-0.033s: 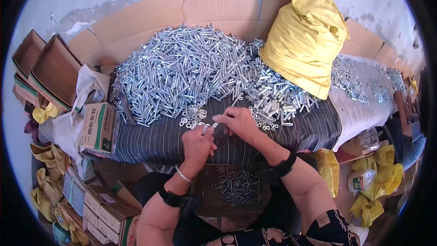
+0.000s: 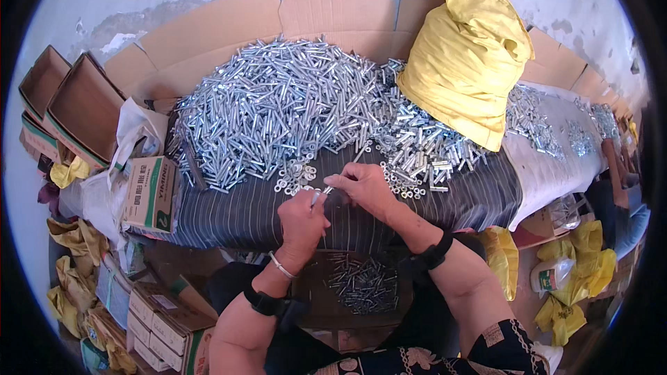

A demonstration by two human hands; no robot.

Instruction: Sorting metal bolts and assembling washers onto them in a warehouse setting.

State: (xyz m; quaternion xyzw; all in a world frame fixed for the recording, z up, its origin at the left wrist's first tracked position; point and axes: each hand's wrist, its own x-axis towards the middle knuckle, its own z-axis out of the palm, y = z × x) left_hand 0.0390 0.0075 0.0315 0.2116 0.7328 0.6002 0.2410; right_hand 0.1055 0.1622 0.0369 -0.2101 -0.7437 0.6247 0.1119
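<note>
My left hand (image 2: 303, 222) is closed around a slim silver expansion bolt (image 2: 317, 199), whose upper end sticks out past the thumb. Close beside it, my right hand (image 2: 361, 187) has thumb and forefinger pinched at the tip of that bolt; the small part between those fingertips is too tiny to make out. Loose washers (image 2: 297, 175) lie just beyond my left hand. Small nuts and washers (image 2: 403, 184) are scattered to the right of my right hand. Behind both hands rises a large heap of silver bolts (image 2: 278, 111) on a dark striped cloth (image 2: 229, 215).
A full yellow sack (image 2: 465, 62) stands on the heap's right side. Cardboard boxes (image 2: 149, 194) sit at the left. Below, between my knees, a container holds more bolts (image 2: 361, 285). At the far right, another person's arm (image 2: 611, 167) reaches toward the light cloth.
My left hand's fingers have shifted slightly around the bolt. My right hand stays almost where it was, still pinching.
</note>
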